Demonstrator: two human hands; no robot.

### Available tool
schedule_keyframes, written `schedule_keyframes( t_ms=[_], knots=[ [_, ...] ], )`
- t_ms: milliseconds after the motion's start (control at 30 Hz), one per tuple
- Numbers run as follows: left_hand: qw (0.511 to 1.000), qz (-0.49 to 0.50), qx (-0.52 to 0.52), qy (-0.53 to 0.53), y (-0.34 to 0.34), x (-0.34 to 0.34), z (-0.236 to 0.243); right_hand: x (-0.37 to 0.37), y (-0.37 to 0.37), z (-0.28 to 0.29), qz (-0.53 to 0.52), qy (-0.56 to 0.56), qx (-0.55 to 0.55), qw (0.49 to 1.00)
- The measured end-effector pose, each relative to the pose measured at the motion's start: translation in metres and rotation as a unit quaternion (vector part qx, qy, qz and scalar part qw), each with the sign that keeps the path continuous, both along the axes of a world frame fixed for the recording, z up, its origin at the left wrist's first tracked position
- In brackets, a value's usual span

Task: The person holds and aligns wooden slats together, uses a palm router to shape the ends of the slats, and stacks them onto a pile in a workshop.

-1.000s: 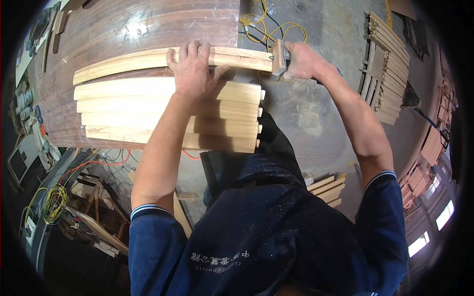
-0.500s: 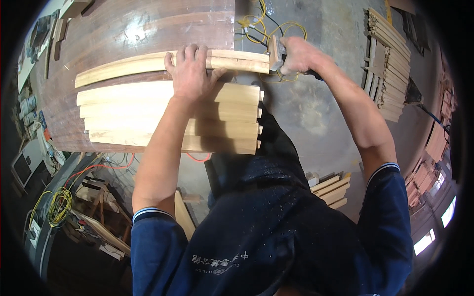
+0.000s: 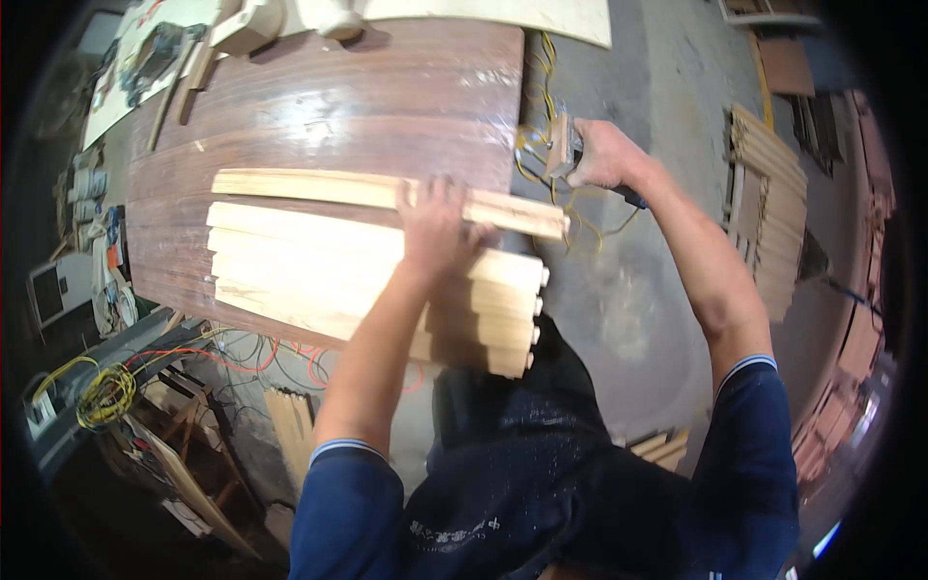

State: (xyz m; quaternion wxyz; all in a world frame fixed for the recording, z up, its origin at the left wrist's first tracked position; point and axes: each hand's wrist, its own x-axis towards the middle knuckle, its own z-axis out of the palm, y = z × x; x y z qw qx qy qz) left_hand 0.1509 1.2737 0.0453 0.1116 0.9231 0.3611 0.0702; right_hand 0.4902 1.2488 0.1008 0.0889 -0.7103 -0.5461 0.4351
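Observation:
A long pale wooden strip (image 3: pixel 324 186) lies across the dark tabletop, its right end jutting past the table edge. My left hand (image 3: pixel 435 230) grips it from above, fingers over the far side and thumb on the near side. Off that end, my right hand (image 3: pixel 607 155) is closed around what looks like a power sander (image 3: pixel 561 147), its flat, squarish pad turned toward the table. A gap separates the pad from the strip. Nearer to me, several similar pale strips (image 3: pixel 300 261) lie side by side, partly covered by my left forearm and its shadow.
The brown tabletop (image 3: pixel 406 87) carries pale shaped wooden pieces (image 3: pixel 249 27) at its far edge. Yellow and dark cords (image 3: pixel 546 77) lie on the floor beyond its right side. A stack of wooden strips (image 3: pixel 773 213) stands at right, and a coiled yellow cable (image 3: pixel 106 396) at lower left.
The sander has come away from the strip's right end, where its pad was touching, and moved up and away. My left hand still holds the strip. The whole view has shifted and tilted.

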Motion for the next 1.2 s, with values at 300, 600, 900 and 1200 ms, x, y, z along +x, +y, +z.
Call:
schedule_keyframes(
  t_ms=[300, 600, 900, 1200],
  knots=[
    [0.997, 0.05, -0.053, -0.02, 0.004, 0.001, 0.003, -0.108, 0.204, 0.005, 0.161, -0.171, 0.088, 0.968],
    [0.993, 0.062, -0.095, -0.038, 0.001, 0.005, 0.009, -0.154, 0.276, -0.006, 0.192, -0.156, 0.113, 0.962],
    [0.984, 0.06, -0.136, -0.097, 0.004, -0.01, 0.015, -0.129, 0.215, -0.029, 0.153, -0.258, 0.263, 0.917],
    [0.82, 0.533, -0.071, -0.197, -0.155, -0.139, 0.002, -0.22, 0.094, 0.005, 0.189, -0.063, 0.167, 0.966]
  ],
)
